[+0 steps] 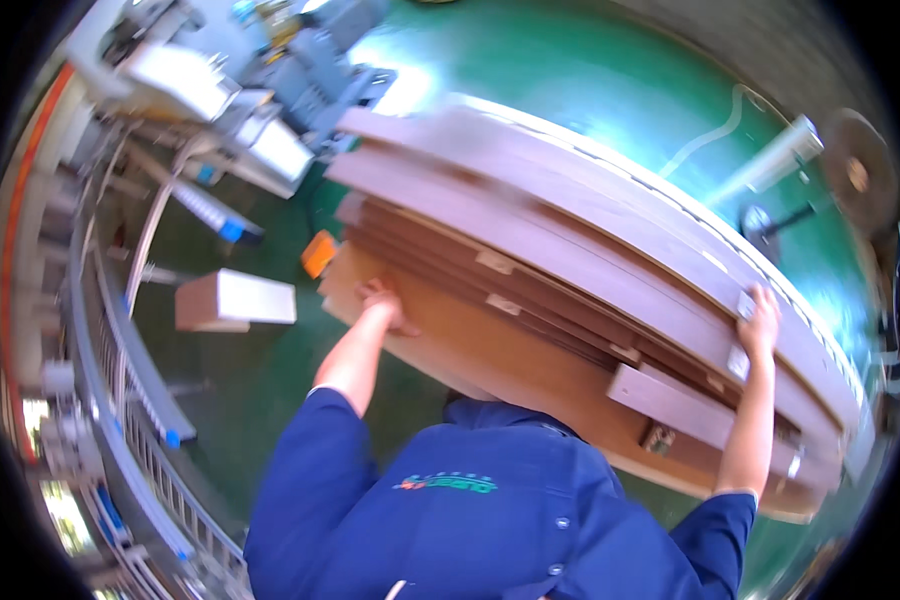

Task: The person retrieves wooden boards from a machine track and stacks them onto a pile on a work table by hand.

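Note:
Long pinkish wood-grain boards (530, 205) lie stacked across the space in front of me, with darker brown edges between them. Below them and nearer to me is a wide tan-brown board (450, 315). My left hand (385, 305) rests on this board's left end, its fingers apart. On the right, my right hand (759, 318) has its fingers bent over the edge of an upper wood-grain board, beside small pale labels (738, 362). A shorter pinkish piece (670, 402) lies on the stack near my right forearm. Some of the upper boards look blurred.
A white-and-brown box-shaped piece (238, 300) stands left of the stack, near an orange object (318, 254). A curved roller conveyor (135, 370) runs along the left side. Grey machinery (320, 70) stands at the far left. A round disc (858, 172) and white post (785, 155) stand far right.

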### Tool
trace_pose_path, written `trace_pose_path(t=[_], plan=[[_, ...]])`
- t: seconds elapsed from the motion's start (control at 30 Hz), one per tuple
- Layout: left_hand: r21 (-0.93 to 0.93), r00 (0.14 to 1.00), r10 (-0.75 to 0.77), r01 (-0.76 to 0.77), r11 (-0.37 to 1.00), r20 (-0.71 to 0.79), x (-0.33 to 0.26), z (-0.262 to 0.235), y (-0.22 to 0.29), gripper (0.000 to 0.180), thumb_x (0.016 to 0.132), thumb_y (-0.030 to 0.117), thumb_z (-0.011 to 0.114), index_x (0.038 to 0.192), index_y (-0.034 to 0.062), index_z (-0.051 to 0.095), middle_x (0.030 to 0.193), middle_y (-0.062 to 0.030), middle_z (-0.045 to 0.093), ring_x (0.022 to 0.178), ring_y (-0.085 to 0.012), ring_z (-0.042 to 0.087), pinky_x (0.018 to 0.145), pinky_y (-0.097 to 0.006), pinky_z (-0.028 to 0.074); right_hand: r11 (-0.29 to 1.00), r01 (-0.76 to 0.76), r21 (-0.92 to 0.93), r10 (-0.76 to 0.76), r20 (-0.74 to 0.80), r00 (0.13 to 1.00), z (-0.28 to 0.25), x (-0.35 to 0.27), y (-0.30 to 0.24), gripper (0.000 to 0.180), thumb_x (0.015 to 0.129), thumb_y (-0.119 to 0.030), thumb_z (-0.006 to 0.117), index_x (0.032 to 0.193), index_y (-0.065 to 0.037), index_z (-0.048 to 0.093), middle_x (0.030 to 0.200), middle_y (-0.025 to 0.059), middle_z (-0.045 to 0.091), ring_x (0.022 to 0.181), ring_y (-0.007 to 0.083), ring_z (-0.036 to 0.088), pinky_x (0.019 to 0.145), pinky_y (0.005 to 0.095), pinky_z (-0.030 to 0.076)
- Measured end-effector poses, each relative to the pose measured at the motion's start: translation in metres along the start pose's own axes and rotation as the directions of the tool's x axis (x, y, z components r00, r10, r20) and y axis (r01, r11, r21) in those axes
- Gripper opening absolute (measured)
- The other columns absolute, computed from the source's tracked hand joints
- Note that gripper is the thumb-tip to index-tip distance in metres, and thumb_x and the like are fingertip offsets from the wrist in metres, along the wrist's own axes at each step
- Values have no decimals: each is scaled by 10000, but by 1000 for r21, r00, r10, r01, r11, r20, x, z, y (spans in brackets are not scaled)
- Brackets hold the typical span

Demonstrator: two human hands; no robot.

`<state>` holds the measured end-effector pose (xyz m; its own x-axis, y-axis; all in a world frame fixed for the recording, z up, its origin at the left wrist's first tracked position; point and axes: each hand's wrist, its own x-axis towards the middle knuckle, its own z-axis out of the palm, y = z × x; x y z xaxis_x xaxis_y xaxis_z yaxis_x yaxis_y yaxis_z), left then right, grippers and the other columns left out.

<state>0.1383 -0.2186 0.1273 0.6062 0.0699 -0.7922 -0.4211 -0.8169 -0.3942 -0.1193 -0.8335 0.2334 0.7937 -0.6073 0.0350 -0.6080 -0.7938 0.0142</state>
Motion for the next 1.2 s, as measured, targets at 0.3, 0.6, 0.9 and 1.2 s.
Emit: trace_pose_path(t=[0.3, 0.6, 0.9, 1.2], plan=[[-62, 999, 37, -40, 997, -40, 12, 17, -16, 1389, 541, 723, 760, 1499, -30, 94, 1568, -237, 57, 1416, -461, 118, 1073, -708, 95, 997, 72, -3, -72, -64, 995, 15, 7, 33, 584, 618, 168, 462, 1147, -77, 501, 1183, 114, 566, 1186, 327, 477, 1001, 441, 340], [-35, 994, 46, -49, 998, -95, 6, 17, -13, 1407, 537, 741, 746, 1487, -61, 87, 1561, -239, 82, 1406, -459, 125, 1042, -744, 137, 983, 133, -127, -142, -65, 988, 38, 20, 66, 547, 632, 146, 469, 1142, -51, 504, 1193, 132, 552, 1197, 350, 457, 1019, 474, 321], [-42, 988, 20, -27, 999, -151, 10, 22, -14, 1368, 541, 760, 725, 1479, -61, 163, 1550, -237, 124, 1395, -460, 149, 1019, -762, 157, 987, 134, -92, -139, -60, 988, 43, 21, 79, 572, 640, 139, 474, 1178, -52, 492, 1214, 124, 551, 1198, 346, 456, 1036, 463, 304], [23, 995, 66, -65, 998, -75, -10, 7, -17, 1257, 595, 754, 698, 1480, -5, 227, 1557, -203, 114, 1369, -492, 179, 980, -790, 217, 984, 31, -175, -14, 97, 995, 45, 23, 88, 712, 697, 134, 470, 1386, -27, 399, 1402, 200, 447, 1345, 369, 351, 1143, 443, 228]])
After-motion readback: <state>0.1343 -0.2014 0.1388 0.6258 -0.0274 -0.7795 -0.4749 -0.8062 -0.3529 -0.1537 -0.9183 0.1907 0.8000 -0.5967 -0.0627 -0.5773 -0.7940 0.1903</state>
